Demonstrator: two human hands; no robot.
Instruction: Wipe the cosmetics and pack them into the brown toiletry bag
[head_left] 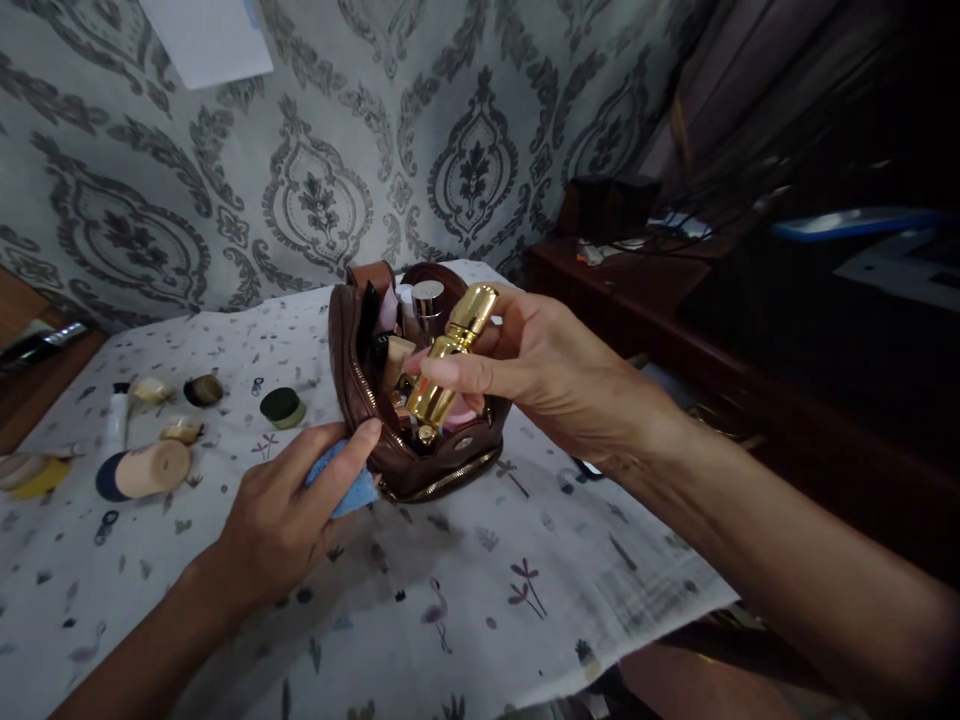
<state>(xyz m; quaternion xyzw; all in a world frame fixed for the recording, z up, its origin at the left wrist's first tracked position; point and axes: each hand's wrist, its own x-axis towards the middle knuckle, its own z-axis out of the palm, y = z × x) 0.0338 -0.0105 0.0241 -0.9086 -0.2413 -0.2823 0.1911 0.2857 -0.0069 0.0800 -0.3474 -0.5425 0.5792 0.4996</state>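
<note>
A brown zippered makeup bag [349, 350] stands unzipped on the cloth, filled with cosmetics, among them a silver-capped bottle [428, 300] and a beige tube [397, 358]. Over its opening, my right hand [525, 360] grips a shiny gold bottle [454, 355], tilted, between thumb and fingers. My left hand [300, 500] is closed around a blue cloth [346, 485], its fingertips against the bag's near left edge. The lower ends of several items in the bag are hidden.
On the patterned tablecloth [450, 560] at left lie a beige bottle [146, 470], a dark-lidded jar [283, 407], several small jars and a white tube [118, 415]. Dark red furniture [615, 290] borders the right; a patterned wall [322, 150] rises behind.
</note>
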